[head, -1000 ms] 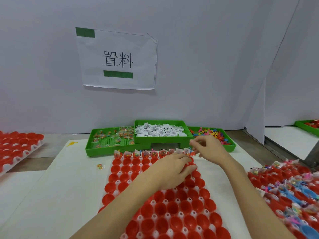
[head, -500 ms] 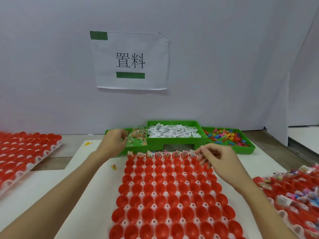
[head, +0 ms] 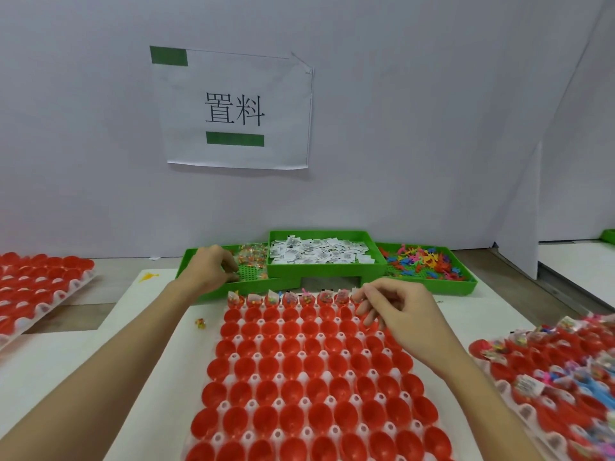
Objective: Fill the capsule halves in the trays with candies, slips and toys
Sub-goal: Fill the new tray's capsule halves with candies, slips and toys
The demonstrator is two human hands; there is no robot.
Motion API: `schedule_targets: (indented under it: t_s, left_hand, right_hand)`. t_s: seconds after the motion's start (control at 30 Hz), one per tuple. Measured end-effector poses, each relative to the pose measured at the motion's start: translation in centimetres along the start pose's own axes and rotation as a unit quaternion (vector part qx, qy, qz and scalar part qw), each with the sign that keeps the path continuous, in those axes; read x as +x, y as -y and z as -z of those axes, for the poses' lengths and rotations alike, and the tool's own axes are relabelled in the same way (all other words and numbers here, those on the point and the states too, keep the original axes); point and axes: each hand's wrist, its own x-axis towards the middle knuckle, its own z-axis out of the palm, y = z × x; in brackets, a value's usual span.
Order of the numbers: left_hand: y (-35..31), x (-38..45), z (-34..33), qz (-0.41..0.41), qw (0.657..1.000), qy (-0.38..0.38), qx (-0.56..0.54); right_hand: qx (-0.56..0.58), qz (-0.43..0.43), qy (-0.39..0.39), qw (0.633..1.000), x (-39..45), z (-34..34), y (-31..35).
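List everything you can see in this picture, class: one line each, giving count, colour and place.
Capsule tray: one, red halves, centre; only far row filled.
Side trays: two, red, left empty, right filled.
Candy bin: one, green, back left.
Slip bin: one, green, white slips, back centre.
Toy bin: one, green, colourful toys, back right.
Sign: one, white, on wall.
Loose candy: one, on table.
Left hand: in candy bin.
Right hand: over tray's far right corner.

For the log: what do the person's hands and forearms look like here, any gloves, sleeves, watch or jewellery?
Both are bare. The left hand and right hand wear no gloves, and no rings show. Both forearms are uncovered as far as the frame's bottom edge, with no sleeve, watch, wristband or bracelet visible. No markings or bandages show either.
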Motion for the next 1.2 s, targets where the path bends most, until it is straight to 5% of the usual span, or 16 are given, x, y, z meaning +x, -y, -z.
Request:
schedule_targets:
  t_s: [0.23, 0.33, 0.47, 0.77, 1.03, 1.2]
  left_hand:
    - [-0.9, -3.1, 1.3, 0.040, 0.970, -0.152, -0.187]
    - [-2.5, -7.2, 2.3, 0.036, 0.924, -0.122, -0.361]
    - [-4.6, -14.2, 2.4, 0.018, 0.887, -0.086, -0.454]
    - [-5.3, -20.4, 1.4, -0.042, 0.895, -0.118, -0.428]
    - [-4.9, -20.8, 1.1, -0.068, 0.889, -0.132, -0.433]
    - [-4.3, -20.5, 0.7, -0.050, 0.899, -0.138, -0.413]
  right_hand:
    - [0.002, -0.006, 0.006, 1.000, -0.1, -0.1, 0.1]
    - [-0.001, -0.006, 0.005, 1.000, -0.2, -0.1, 0.2]
    - [-0.012, -0.009, 0.011, 1.000, -0.4, -0.3, 0.5]
    - [-0.030, 0.001, -0.018, 0.999, 0.2, -1.5, 1.4]
    - [-0.242, 0.025, -0.004, 0.970, 8.8, -4.7, 2.0]
    - [-0.331, -0.038, 0.055, 0.941, 13.9, -6.4, 1.4]
